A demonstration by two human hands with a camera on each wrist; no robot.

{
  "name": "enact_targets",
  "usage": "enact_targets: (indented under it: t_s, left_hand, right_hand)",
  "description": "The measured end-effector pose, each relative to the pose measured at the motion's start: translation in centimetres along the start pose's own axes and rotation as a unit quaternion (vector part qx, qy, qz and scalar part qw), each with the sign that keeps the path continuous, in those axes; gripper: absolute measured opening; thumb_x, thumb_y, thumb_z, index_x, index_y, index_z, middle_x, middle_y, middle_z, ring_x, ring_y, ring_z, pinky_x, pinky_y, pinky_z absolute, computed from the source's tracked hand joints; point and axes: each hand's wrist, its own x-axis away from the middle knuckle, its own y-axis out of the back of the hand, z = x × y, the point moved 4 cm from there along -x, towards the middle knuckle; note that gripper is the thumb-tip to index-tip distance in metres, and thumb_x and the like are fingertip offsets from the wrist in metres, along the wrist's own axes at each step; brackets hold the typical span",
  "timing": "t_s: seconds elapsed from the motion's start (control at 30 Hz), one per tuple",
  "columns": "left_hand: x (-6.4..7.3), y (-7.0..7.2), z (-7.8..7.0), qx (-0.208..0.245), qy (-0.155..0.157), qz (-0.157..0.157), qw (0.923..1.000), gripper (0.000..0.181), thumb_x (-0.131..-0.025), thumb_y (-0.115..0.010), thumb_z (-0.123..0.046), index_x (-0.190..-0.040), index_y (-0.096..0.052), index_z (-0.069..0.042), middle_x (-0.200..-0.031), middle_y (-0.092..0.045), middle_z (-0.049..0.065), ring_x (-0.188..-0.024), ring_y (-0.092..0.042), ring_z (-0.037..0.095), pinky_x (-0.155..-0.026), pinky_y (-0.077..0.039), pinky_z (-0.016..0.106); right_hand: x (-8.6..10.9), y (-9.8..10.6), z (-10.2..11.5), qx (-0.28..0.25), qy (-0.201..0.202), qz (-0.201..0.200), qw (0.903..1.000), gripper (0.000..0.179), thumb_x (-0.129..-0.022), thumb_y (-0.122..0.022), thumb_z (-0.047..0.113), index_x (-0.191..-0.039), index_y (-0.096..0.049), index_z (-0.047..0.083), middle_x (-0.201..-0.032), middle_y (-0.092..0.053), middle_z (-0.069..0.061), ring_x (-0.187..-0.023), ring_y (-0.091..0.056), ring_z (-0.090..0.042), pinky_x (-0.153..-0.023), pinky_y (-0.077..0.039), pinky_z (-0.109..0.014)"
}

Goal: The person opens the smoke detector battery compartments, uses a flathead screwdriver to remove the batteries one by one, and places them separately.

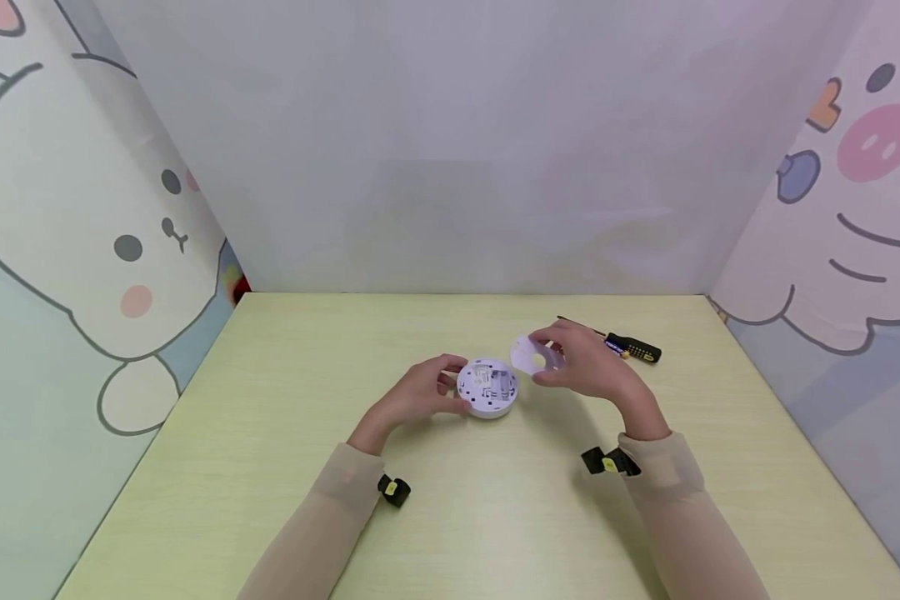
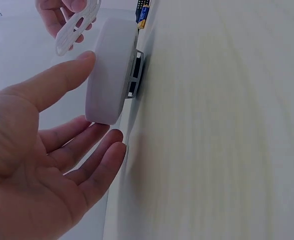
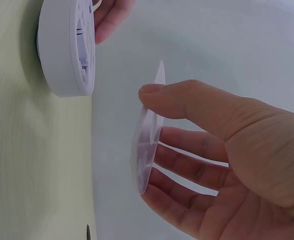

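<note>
A round white smoke detector (image 1: 487, 388) lies on the table with its back face up, showing a label and a recessed battery compartment. My left hand (image 1: 424, 388) holds its left edge, thumb (image 2: 81, 62) on one side and fingers below in the left wrist view. A dark slotted part sticks out from the detector's underside there. Just to the right, my right hand (image 1: 581, 362) pinches a thin white mounting plate (image 1: 527, 354) by its edge, raised above the table and apart from the detector. In the right wrist view this plate (image 3: 148, 145) appears nearly edge-on.
Behind my right hand lie a screwdriver (image 1: 633, 347) with a black and yellow handle and a small blue battery (image 1: 615, 345). The pale wooden table (image 1: 307, 342) meets a plain backdrop (image 1: 450, 225) at its far edge; cartoon-printed panels stand at both sides.
</note>
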Motion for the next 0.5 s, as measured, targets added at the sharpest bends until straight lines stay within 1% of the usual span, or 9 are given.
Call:
enact_targets:
  t_s: [0.2,0.3,0.4,0.5]
  left_hand:
    - [0.01,-0.21,-0.12,0.005,-0.003,0.000,1.0000,0.078,-0.086,-0.092,-0.022,-0.153,-0.053,-0.013,-0.134,-0.066,0.002,-0.117,-0.065,0.022,-0.100,-0.055,0.042]
    - [-0.01,-0.25,-0.12,-0.003,-0.008,-0.002,1.0000,0.079,-0.087,-0.092,-0.022,-0.154,-0.053,-0.013,-0.136,-0.064,0.003,-0.118,-0.064,0.022,-0.101,-0.054,0.042]
    - [-0.03,-0.22,-0.14,-0.010,-0.012,-0.004,0.9999,0.080,-0.087,-0.091,-0.022,-0.156,-0.051,-0.013,-0.137,-0.063,0.004,-0.119,-0.064,0.023,-0.103,-0.054,0.042]
    - [-0.01,-0.17,-0.10,-0.014,-0.008,-0.006,0.9998,0.082,-0.087,-0.091,-0.023,-0.157,-0.049,-0.013,-0.138,-0.063,0.005,-0.120,-0.064,0.023,-0.104,-0.053,0.042]
  right_hand:
    - [-0.06,-0.12,-0.04,-0.001,-0.001,0.000,1.0000,0.055,-0.083,-0.091,0.018,-0.133,-0.071,0.003,-0.111,-0.068,-0.009,-0.103,-0.065,-0.027,-0.086,-0.054,-0.043]
    - [-0.11,-0.20,-0.03,0.000,0.000,0.000,1.0000,0.056,-0.084,-0.091,0.018,-0.134,-0.070,0.003,-0.113,-0.068,-0.010,-0.103,-0.065,-0.027,-0.088,-0.055,-0.044]
    - [-0.19,-0.31,0.03,-0.001,0.000,0.001,1.0000,0.058,-0.084,-0.090,0.018,-0.135,-0.069,0.003,-0.115,-0.068,-0.010,-0.103,-0.065,-0.026,-0.088,-0.055,-0.044]
    - [-0.26,-0.45,0.25,-0.004,0.002,-0.001,1.0000,0.059,-0.084,-0.090,0.018,-0.137,-0.068,0.002,-0.117,-0.067,-0.010,-0.103,-0.064,-0.026,-0.087,-0.055,-0.044]
